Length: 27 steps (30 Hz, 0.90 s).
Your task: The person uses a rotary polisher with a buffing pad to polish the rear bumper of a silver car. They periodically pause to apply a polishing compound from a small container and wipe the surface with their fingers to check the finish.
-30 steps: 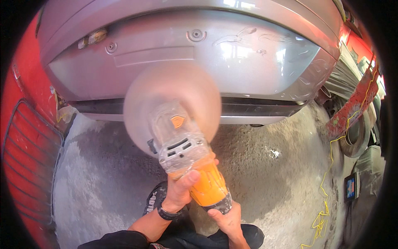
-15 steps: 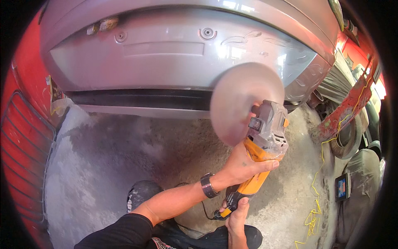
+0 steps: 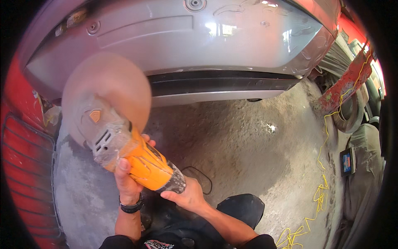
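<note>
My left hand (image 3: 129, 182) grips the front of an orange and grey power polisher (image 3: 149, 166), behind its dusty head. My right hand (image 3: 191, 195) is wrapped round the dark rear end of the tool. A large round pad (image 3: 112, 76), blurred as if spinning, sits at the tool's far end. It overlaps the left part of a silver car bumper (image 3: 236, 54) in view; whether it touches cannot be made out. Pale smears mark the bumper's right side, and a black strip (image 3: 215, 81) runs along its lower part. A dark cord loops (image 3: 210, 182) behind my right hand.
A red panel with a dark metal rack (image 3: 29, 174) stands at the left. Along the right, a yellow cord (image 3: 321, 166) trails over the concrete floor (image 3: 248, 137), near a rusty red beam (image 3: 346, 89), a tyre (image 3: 350, 116) and a covered object bearing a small box (image 3: 347, 162).
Both hands have carried the polisher from the bumper's right side to its left. The tool now tilts leftward, and the view has shifted, with the bumper higher in it.
</note>
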Motion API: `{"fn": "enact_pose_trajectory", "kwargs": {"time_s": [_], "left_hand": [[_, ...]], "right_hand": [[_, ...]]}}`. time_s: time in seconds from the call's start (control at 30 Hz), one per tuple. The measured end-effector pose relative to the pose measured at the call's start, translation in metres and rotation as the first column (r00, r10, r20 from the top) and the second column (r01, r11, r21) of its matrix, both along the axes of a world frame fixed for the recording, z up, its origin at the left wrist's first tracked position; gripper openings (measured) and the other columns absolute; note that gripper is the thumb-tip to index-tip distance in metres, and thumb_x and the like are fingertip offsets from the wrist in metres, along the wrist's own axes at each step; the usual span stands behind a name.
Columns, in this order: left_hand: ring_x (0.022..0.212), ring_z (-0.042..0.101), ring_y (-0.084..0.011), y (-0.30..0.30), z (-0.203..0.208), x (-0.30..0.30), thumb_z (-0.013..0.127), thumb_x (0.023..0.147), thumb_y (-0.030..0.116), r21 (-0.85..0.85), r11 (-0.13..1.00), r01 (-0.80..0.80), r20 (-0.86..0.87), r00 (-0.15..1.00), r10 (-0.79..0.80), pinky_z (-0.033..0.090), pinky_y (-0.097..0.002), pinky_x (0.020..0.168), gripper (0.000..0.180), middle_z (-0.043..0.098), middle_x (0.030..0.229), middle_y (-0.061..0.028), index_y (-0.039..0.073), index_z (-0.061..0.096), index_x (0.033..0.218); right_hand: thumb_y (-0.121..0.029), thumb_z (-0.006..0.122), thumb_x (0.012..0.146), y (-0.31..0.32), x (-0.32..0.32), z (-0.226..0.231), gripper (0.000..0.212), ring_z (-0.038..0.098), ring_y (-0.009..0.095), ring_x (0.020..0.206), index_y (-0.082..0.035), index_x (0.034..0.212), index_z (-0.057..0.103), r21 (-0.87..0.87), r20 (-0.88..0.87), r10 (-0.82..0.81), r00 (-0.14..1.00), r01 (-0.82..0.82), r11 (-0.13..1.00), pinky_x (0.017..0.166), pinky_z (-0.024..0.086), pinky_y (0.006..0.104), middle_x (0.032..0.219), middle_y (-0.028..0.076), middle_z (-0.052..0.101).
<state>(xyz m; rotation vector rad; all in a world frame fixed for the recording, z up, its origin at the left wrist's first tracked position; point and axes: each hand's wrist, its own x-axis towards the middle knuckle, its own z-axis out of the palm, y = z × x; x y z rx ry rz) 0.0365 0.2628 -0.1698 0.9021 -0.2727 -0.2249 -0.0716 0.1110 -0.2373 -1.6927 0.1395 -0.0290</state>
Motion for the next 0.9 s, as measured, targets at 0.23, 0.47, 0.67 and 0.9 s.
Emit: {"fn": "enact_pose_trajectory", "kwargs": {"time_s": [0.23,0.47,0.67,0.9], "left_hand": [[0.124,0.064,-0.0318,-0.038,-0.01,-0.008,0.077,0.087,0.053,0.147,0.987,0.059,0.073,0.995,-0.071,0.056,-0.0489,0.101,0.09,0.061,0.137,-0.0172,0.002,0.042,0.152],[0.114,0.067,-0.0191,-0.157,0.024,-0.02,0.086,0.083,0.017,0.311,0.905,0.291,0.205,0.909,-0.363,0.055,-0.0392,0.098,0.067,0.067,0.131,-0.0115,0.001,0.055,0.14],[0.105,0.067,-0.0147,-0.231,0.054,-0.026,0.091,0.078,0.023,0.173,0.917,0.36,0.253,0.883,-0.395,0.054,-0.0332,0.094,0.058,0.072,0.116,-0.0104,-0.002,0.063,0.122],[0.101,0.072,-0.0163,-0.141,0.016,-0.015,0.09,0.078,0.022,0.214,0.957,0.197,0.247,0.937,-0.248,0.058,-0.0354,0.091,0.054,0.075,0.113,-0.0073,0.0,0.069,0.122]], "right_hand": [[-0.054,0.088,0.078,-0.015,-0.015,-0.024,0.073,0.074,0.026,0.105,0.0,0.124,0.068,0.204,0.011,-0.087,0.996,0.083,0.975,0.09,0.055,0.0361,0.11,0.015,0.077],[-0.081,0.073,0.076,-0.084,-0.072,-0.006,0.092,0.067,0.014,0.071,0.002,0.114,0.063,0.271,0.009,-0.431,0.902,0.413,0.87,0.061,0.056,0.0289,0.091,0.008,0.068],[-0.081,0.066,0.083,-0.11,-0.082,0.001,0.089,0.064,0.017,0.065,0.003,0.111,0.061,0.385,0.034,-0.553,0.832,0.5,0.776,0.058,0.054,0.0295,0.083,0.009,0.065],[-0.067,0.081,0.081,-0.07,-0.062,-0.024,0.086,0.069,0.017,0.094,0.003,0.127,0.061,0.374,0.017,-0.324,0.946,0.294,0.879,0.081,0.057,0.0337,0.112,0.008,0.071]]}}
